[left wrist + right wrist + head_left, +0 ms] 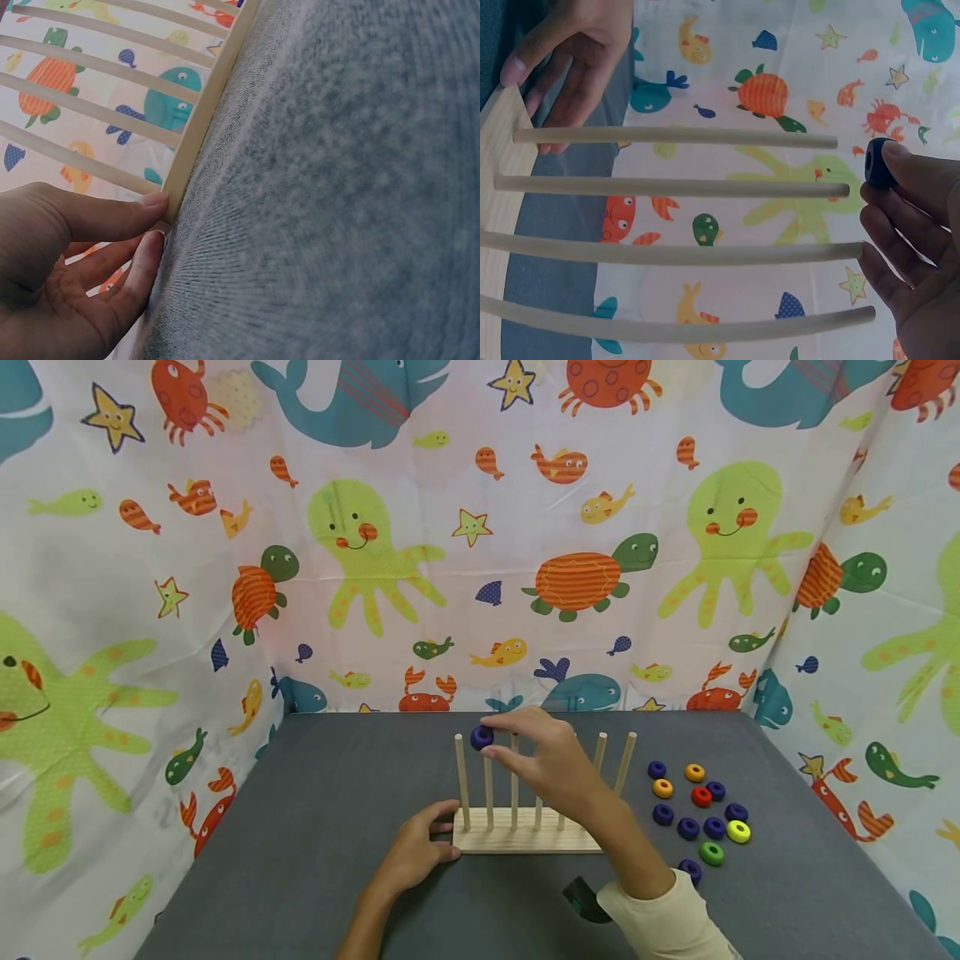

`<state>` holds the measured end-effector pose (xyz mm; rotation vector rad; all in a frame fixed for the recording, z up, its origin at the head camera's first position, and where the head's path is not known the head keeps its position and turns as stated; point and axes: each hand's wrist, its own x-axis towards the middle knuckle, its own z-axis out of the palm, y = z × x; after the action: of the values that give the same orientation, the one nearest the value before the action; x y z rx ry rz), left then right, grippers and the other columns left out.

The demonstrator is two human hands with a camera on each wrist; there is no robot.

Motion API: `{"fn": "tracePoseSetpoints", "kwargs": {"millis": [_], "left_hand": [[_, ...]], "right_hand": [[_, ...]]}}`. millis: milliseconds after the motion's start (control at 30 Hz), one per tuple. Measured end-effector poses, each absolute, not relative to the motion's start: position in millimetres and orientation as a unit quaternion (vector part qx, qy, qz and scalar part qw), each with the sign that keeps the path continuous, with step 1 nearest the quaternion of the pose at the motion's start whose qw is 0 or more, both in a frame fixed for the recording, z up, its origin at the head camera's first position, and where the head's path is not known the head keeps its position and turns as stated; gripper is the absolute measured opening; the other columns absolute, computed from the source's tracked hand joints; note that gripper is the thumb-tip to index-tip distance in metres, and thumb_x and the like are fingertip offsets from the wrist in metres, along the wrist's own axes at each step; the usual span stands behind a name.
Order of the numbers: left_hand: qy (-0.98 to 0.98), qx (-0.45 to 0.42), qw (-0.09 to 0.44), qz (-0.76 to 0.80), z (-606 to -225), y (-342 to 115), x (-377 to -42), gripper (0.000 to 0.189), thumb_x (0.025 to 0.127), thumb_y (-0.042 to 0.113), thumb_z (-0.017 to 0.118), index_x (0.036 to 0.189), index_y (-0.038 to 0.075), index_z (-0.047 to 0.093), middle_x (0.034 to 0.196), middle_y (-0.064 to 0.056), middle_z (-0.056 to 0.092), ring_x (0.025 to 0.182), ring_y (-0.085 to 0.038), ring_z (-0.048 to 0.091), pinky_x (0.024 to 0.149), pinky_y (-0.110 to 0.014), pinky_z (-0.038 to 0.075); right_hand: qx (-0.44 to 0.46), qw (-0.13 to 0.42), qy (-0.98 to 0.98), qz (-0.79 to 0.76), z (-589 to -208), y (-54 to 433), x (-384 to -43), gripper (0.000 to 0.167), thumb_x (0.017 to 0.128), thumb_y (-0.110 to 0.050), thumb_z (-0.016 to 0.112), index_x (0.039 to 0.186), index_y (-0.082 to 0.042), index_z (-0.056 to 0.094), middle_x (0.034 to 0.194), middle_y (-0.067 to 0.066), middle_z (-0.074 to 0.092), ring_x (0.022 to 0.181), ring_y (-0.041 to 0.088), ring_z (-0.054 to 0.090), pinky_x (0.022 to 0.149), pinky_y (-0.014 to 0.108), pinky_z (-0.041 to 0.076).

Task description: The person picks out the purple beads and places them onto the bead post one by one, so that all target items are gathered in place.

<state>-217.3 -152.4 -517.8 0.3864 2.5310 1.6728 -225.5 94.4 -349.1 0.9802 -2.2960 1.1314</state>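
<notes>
A wooden peg rack (517, 838) with a row of upright pegs stands on the table. At its left end my left hand (417, 847) grips the base, thumb on the front side and fingers round the end; the left wrist view shows the thumb (124, 215) against the base's corner. My right hand (558, 768) pinches a dark blue ring bead (482, 738) between thumb and fingers, up near the tops of the leftmost pegs. In the right wrist view the bead (878, 163) is just beyond the peg tips, apart from them. The hand and forearm hide parts of the right-hand pegs.
Right of the rack lie several loose beads: dark blue ones (687, 828), orange ones (695, 772), a red one (701, 797), a yellow one (738, 832) and a green one (712, 853). A dark object (585, 900) shows by the right sleeve. A patterned curtain (465, 568) surrounds the grey table (315, 860).
</notes>
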Motion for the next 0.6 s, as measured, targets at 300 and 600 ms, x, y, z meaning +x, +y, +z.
{"fn": "tracePoseSetpoints", "kwargs": {"millis": [300,600], "left_hand": [[0.826,0.126,0.045,0.548,-517.3,-154.1,-217.7,0.069,0.084,-0.008,0.079,0.149,0.001,0.057,0.149,-0.026,0.058,0.128,-0.044,0.063,0.09,-0.037,0.062],[0.814,0.13,0.053,0.564,-517.7,-155.0,-217.1,0.07,0.084,-0.007,0.079,0.15,0.001,0.056,0.148,-0.026,0.058,0.129,-0.046,0.062,0.09,-0.039,0.062]], "right_hand": [[0.365,0.208,-0.818,0.392,-355.1,77.1,-231.5,0.039,0.09,-0.009,0.084,0.128,-0.005,0.076,0.12,0.006,0.077,0.116,0.024,0.068,0.098,0.045,0.058],[0.356,0.214,-0.82,0.393,-357.8,66.6,-235.2,0.037,0.094,-0.014,0.081,0.129,-0.005,0.075,0.121,0.009,0.077,0.116,0.025,0.07,0.097,0.042,0.059]]}}
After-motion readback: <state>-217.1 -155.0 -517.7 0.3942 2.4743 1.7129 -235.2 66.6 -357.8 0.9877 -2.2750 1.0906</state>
